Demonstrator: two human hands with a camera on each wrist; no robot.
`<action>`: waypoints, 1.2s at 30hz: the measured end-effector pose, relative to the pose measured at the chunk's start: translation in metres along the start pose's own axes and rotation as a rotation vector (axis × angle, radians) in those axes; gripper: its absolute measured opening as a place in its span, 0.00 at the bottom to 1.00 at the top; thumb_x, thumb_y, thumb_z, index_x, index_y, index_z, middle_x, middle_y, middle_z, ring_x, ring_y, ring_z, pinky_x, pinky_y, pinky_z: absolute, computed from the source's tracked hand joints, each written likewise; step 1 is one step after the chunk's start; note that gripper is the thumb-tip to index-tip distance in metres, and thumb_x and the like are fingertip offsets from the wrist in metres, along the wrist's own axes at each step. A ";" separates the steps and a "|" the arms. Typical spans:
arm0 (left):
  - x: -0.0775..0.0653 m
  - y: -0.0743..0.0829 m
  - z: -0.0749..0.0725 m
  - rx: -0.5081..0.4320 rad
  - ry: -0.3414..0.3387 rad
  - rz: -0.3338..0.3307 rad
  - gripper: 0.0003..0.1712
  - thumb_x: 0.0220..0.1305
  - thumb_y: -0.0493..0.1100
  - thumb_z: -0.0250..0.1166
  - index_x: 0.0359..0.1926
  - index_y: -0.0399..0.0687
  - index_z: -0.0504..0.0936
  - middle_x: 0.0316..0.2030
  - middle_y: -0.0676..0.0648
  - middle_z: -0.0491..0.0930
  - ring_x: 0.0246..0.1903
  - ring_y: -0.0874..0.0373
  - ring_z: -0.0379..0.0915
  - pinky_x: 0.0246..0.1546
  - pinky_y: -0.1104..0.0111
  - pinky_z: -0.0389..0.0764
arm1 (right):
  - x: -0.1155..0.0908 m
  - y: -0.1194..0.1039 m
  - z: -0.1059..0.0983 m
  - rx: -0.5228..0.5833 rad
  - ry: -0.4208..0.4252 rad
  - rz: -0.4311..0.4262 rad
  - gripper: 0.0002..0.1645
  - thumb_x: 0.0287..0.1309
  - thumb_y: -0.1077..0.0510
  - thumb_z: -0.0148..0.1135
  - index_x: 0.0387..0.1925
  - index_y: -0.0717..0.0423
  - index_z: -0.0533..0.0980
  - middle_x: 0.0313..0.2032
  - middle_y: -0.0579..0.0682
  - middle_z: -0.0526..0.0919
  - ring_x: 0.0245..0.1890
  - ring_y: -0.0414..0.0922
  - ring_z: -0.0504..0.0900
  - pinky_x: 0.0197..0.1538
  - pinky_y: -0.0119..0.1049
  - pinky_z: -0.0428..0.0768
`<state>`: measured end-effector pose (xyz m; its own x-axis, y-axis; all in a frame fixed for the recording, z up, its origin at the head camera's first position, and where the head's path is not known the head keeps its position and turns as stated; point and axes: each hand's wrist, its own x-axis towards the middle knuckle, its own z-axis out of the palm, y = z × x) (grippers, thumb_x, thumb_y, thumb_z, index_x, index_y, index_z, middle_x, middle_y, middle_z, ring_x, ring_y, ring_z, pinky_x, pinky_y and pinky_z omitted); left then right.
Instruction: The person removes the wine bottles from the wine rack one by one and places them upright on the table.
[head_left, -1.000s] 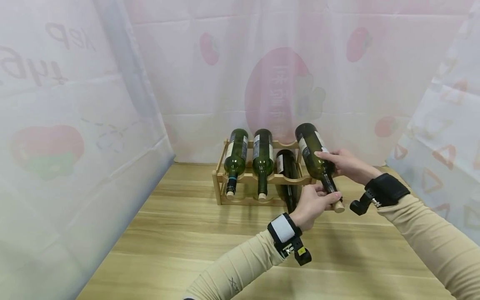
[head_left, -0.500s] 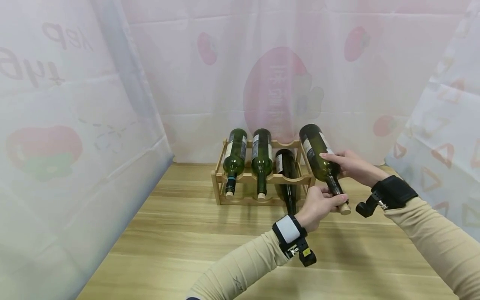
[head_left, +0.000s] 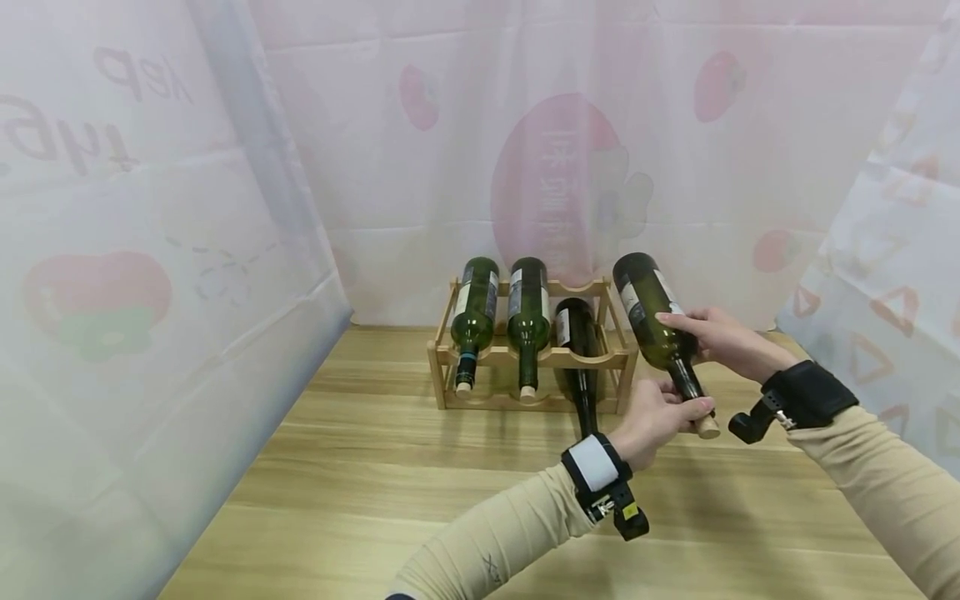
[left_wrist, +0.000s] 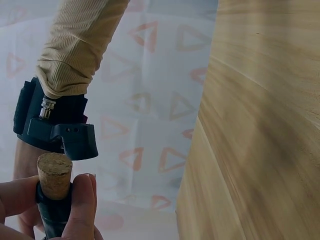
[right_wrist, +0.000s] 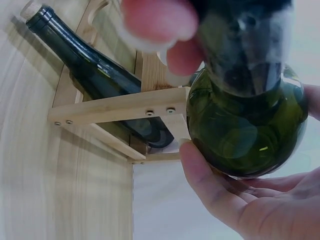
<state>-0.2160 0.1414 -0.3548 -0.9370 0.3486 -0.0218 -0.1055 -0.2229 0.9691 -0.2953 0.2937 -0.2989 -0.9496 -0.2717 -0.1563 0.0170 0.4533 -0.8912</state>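
Observation:
A green wine bottle (head_left: 651, 308) with a cork (left_wrist: 54, 175) in its mouth is held tilted between both hands, just right of the wooden wine rack (head_left: 577, 359). My left hand (head_left: 651, 421) pinches its neck close below the cork, thumb on one side and fingers on the other. My right hand (head_left: 716, 335) grips the bottle's body from the right, thumb across the label. In the right wrist view, the bottle's round shoulder (right_wrist: 245, 135) sits in the right palm, and the left fingertips (right_wrist: 160, 22) show at the neck.
Two corked green bottles, one left (head_left: 475, 308) and one beside it (head_left: 528, 312), lie on the rack's upper tier. A darker bottle (head_left: 577, 333) lies on the lower tier, neck jutting forward. Printed curtains (head_left: 375, 167) stand behind and beside the wooden table (head_left: 360, 467).
Both hands have moved right and slightly toward me with the bottle, from over the rack's right end to beside it. Their grip stays the same, and the racked bottles have not moved.

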 end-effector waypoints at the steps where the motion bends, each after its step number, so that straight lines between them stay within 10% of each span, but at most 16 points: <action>1: 0.000 -0.001 0.001 0.003 0.004 0.001 0.04 0.58 0.31 0.67 0.35 0.35 0.81 0.30 0.37 0.85 0.35 0.40 0.84 0.31 0.66 0.85 | -0.001 0.001 -0.001 0.000 0.001 -0.002 0.40 0.69 0.39 0.49 0.57 0.75 0.67 0.33 0.43 0.84 0.35 0.37 0.83 0.45 0.36 0.82; 36: 0.002 -0.016 0.025 0.024 0.093 -0.032 0.04 0.55 0.28 0.68 0.29 0.35 0.80 0.24 0.41 0.83 0.31 0.41 0.84 0.29 0.65 0.85 | -0.015 0.022 -0.011 -0.022 -0.013 -0.013 0.38 0.72 0.41 0.46 0.56 0.76 0.67 0.33 0.43 0.85 0.35 0.37 0.84 0.46 0.34 0.82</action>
<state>-0.2082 0.1690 -0.3640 -0.9603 0.2690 -0.0740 -0.1283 -0.1905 0.9733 -0.2844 0.3169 -0.3116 -0.9454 -0.2891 -0.1503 -0.0027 0.4684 -0.8835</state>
